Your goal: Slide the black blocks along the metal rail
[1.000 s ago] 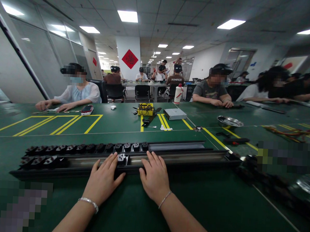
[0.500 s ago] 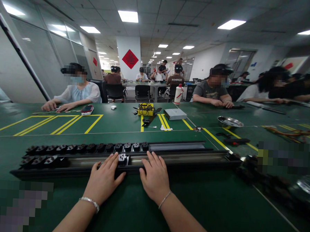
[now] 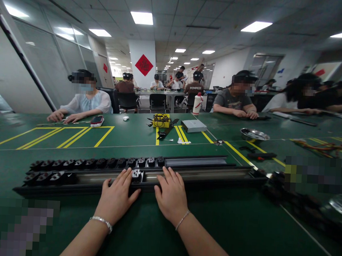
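A long black rail (image 3: pixel 203 176) lies across the table in front of me, with a second rail (image 3: pixel 196 161) right behind it. My left hand (image 3: pixel 114 197) rests on the front rail, palm down, fingers stretched out and thumb apart. Farther right along the same rail, my right hand (image 3: pixel 172 195) also lies flat with its fingers extended. Between the two hands, a small black socket-like module (image 3: pixel 136 175) with a pale face sits in the rail's channel, close to my left fingertips. Several similar black modules (image 3: pixel 55 176) fill the front rail's left end.
Several more modules (image 3: pixel 112 163) line the rear rail. Beyond are a yellow box with black cables (image 3: pixel 161 120), a grey metal box (image 3: pixel 193 125) and a metal bowl (image 3: pixel 254 135). Dark parts (image 3: pixel 282 187) lie at the right. Co-workers sit across the green table (image 3: pixel 135 143).
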The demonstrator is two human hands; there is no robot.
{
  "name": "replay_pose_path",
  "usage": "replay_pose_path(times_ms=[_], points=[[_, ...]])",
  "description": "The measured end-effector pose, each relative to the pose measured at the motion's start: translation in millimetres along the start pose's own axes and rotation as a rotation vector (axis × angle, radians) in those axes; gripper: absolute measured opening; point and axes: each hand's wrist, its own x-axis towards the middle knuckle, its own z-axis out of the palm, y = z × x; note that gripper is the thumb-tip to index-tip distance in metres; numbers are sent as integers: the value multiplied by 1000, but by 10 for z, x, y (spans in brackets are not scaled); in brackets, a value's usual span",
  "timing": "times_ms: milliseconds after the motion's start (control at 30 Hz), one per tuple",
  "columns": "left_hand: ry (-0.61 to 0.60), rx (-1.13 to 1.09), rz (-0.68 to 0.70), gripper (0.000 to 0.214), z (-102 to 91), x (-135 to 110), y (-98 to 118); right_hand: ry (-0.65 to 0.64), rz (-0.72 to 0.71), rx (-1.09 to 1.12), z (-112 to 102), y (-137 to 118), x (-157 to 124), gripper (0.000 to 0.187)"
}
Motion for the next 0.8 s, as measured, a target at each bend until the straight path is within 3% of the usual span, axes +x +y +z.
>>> replay_pose_path(times_ms=[267,800], points=[[-27,0,-9,65,-12,12,6,-3,-2,-7,4,5,1,31],[-57,43,-41,56,-73,25,67,-1,3,3,11,2,1,32]])
